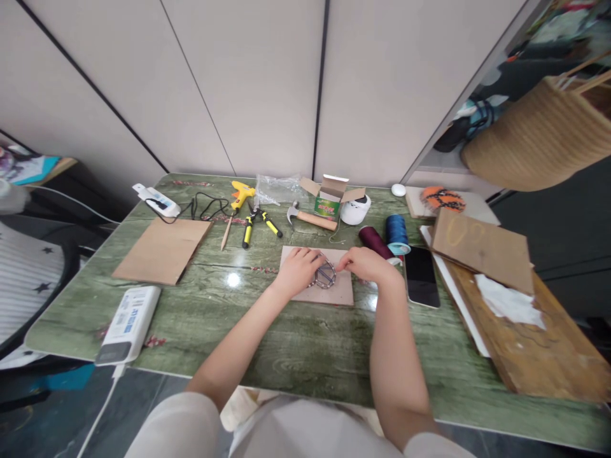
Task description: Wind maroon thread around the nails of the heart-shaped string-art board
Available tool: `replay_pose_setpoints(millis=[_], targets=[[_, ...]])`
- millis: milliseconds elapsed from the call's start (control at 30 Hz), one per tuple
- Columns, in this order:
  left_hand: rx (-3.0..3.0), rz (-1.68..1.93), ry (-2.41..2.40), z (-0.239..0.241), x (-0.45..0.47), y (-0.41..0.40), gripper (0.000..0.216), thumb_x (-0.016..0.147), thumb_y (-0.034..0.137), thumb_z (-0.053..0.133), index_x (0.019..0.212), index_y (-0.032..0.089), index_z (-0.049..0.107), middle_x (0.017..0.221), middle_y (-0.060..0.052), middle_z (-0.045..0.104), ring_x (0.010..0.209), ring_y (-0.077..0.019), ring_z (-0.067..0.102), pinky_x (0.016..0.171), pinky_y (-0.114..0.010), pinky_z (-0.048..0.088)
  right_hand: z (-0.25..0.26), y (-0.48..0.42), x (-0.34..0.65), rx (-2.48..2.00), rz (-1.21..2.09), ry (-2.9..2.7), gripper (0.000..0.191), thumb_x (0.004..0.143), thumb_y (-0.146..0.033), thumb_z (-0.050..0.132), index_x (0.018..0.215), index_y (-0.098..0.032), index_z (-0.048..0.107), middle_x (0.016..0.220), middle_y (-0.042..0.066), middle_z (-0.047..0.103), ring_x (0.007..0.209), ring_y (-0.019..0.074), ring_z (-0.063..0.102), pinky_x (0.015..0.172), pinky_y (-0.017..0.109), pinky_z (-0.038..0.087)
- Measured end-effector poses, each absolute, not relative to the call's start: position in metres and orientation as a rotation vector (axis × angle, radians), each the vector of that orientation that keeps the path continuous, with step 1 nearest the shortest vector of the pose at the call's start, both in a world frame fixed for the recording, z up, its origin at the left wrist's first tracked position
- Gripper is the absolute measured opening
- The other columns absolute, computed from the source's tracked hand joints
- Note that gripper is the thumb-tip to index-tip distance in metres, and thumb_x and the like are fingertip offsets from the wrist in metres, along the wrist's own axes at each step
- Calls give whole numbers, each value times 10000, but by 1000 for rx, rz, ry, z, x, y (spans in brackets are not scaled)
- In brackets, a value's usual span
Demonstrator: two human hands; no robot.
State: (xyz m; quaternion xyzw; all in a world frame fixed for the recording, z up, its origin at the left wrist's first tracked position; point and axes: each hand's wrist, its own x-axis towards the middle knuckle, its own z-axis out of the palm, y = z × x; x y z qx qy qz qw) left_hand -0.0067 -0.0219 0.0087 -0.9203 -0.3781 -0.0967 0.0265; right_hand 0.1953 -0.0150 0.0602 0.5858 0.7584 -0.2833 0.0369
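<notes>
Now I see both hands on the small board (pixel 334 294), mid-bench (pixel 286 346): left hand (pixel 298 271) rests half-open beside the thread pattern (pixel 326 275); right hand (pixel 366 263) is pinched at its edge, gripping what I cannot tell.

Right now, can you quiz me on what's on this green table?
1. True or false: the hammer lies farther from the person than the small board.
2. Which is nearest the phone? A yellow glue gun, B blue thread spool, C white power bank.
3. What sits between the left hand and right hand?
Key: 1 true; 2 B; 3 the round thread pattern.
</notes>
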Motion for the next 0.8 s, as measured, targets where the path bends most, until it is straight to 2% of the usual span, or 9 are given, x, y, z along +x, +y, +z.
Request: replay_pose_setpoints(millis=[267, 500, 800], targets=[[-2843, -291, -1159, 8, -5, -21, 302, 893, 202, 413, 1167, 216, 541, 1157, -57, 581, 1032, -208, 502, 884, -353, 378, 61, -17, 192, 1837, -814, 2267, 273, 782, -187, 507, 844, -301, 747, 903, 16, 715, 669, 134, 630, 638, 215, 419], [-2852, -289, -1146, 8, -5, -21, 309, 895, 209, 412, 1175, 221, 543, 1180, -60, 575, 1052, -202, 501, 902, -352, 371, 62, -18, 188, 1868, -757, 2249, 294, 764, -150, 496, 812, -300, 745, 925, 34, 706, 875, 176, 630, 766, 250, 417], [-2843, -258, -1133, 7, -5, -23, 333, 884, 201, 431, 1202, 218, 530, 1232, -68, 548, 1079, -206, 494, 918, -356, 367, 76, -24, 172, 1950, -636, 2153, 257, 735, -180, 506, 766, -284, 739, 875, 71, 696, 838, 218, 636, 701, 297, 433]])
